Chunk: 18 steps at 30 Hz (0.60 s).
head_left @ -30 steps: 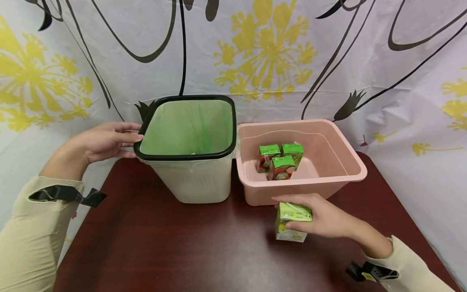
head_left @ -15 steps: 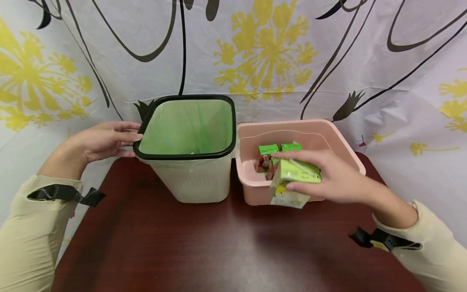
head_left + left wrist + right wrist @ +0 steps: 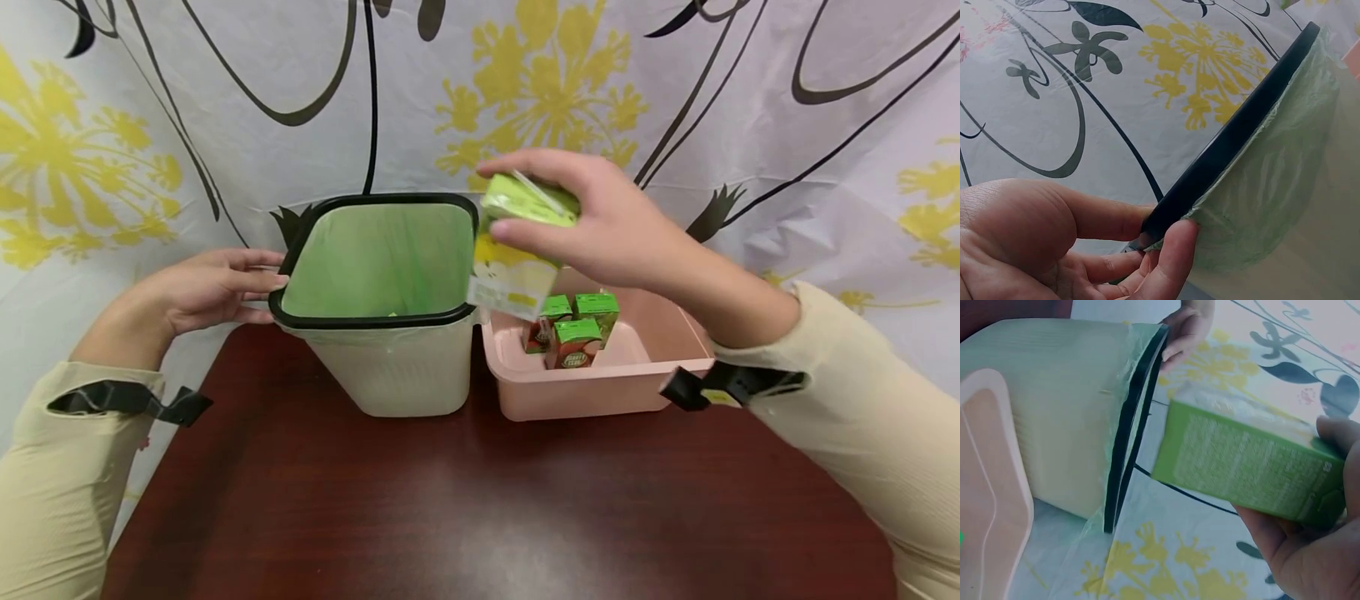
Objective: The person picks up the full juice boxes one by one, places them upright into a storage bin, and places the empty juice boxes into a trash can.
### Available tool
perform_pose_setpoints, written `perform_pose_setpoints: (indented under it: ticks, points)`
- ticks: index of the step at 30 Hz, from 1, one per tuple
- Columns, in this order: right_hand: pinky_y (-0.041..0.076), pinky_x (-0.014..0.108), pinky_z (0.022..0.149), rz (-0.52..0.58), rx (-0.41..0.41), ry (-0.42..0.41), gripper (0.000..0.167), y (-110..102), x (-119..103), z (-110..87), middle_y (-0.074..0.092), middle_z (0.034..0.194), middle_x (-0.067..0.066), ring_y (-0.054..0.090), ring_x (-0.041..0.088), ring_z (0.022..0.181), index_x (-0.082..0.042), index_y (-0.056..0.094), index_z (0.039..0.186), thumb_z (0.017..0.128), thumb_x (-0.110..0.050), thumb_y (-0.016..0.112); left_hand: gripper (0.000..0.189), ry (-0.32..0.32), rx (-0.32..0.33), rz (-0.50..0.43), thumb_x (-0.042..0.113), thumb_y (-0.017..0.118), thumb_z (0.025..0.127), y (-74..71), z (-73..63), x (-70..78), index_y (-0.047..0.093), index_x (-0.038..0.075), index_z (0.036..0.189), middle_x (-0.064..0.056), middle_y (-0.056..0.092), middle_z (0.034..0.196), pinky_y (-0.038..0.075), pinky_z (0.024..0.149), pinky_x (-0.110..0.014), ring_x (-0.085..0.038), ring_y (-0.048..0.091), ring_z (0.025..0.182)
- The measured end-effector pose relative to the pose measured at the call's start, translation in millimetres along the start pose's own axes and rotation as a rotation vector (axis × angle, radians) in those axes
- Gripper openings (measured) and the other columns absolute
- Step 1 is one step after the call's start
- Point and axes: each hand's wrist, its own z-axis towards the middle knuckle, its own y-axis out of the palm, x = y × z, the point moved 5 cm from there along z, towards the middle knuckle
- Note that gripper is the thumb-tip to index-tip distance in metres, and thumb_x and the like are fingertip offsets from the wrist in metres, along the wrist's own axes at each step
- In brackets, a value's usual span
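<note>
My left hand [image 3: 206, 292] pinches the black rim of a white trash bin [image 3: 405, 375] lined with a thin green bag [image 3: 1260, 175]; in the left wrist view the thumb lies on one side of the rim and fingers on the other. My right hand [image 3: 592, 208] grips a yellow-green and white juice box [image 3: 513, 267] by its top end, a straw lying along that top. The juice box hangs tilted in the air at the bin's right rim, over the left end of a pink basin [image 3: 585, 400]. Inside the basin stand three smaller juice boxes [image 3: 576, 343] with green tops.
Bin and basin stand side by side on a dark red-brown table [image 3: 480, 500], the basin to the right. Behind them hangs a white cloth [image 3: 420, 125] printed with yellow flowers and dark stems. The bin's tall rim rises above the basin's.
My right hand has lifted the juice box from the table, up past the basin's front and leftward to beside the bin's rim. My left hand has stayed at the bin.
</note>
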Motion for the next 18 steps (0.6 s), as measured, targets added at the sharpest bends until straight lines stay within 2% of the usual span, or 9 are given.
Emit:
perform_pose_setpoints:
  ticks: [3, 10, 18]
  points:
    - [0.047, 0.032, 0.071, 0.014, 0.032, 0.004, 0.047, 7.9, -6.4, 20.7, 0.065, 0.109, 0.004, 0.056, 0.023, 0.086, -0.024, 0.061, 0.142, 0.096, -0.031, 0.072, 0.067, 0.0, 0.0, 0.006, 0.012, 0.048, 0.108, -0.2, -0.8, 0.4, 0.006, -0.004, 0.158, 0.012, 0.062, 0.113, 0.058, 0.082, -0.031, -0.005, 0.064, 0.101]
    - [0.048, 0.03, 0.071, -0.031, 0.063, 0.038, 0.052, 33.8, -5.1, 62.2, 0.062, 0.106, 0.002, 0.055, 0.018, 0.084, -0.022, 0.055, 0.145, 0.098, -0.036, 0.07, 0.065, -0.001, -0.001, -0.006, 0.011, 0.048, 0.108, -0.3, -0.3, -0.5, 0.009, -0.004, 0.157, 0.01, 0.063, 0.113, 0.059, 0.082, -0.031, -0.006, 0.064, 0.101]
    - [0.047, 0.03, 0.07, -0.1, 0.034, 0.078, 0.059, 53.6, 12.6, 79.2, 0.062, 0.108, 0.005, 0.054, 0.02, 0.084, -0.018, 0.051, 0.148, 0.097, -0.037, 0.071, 0.064, -0.004, 0.0, -0.015, 0.011, 0.048, 0.108, -1.1, 0.6, -0.3, 0.009, -0.003, 0.156, 0.01, 0.063, 0.113, 0.059, 0.081, -0.032, -0.006, 0.064, 0.101]
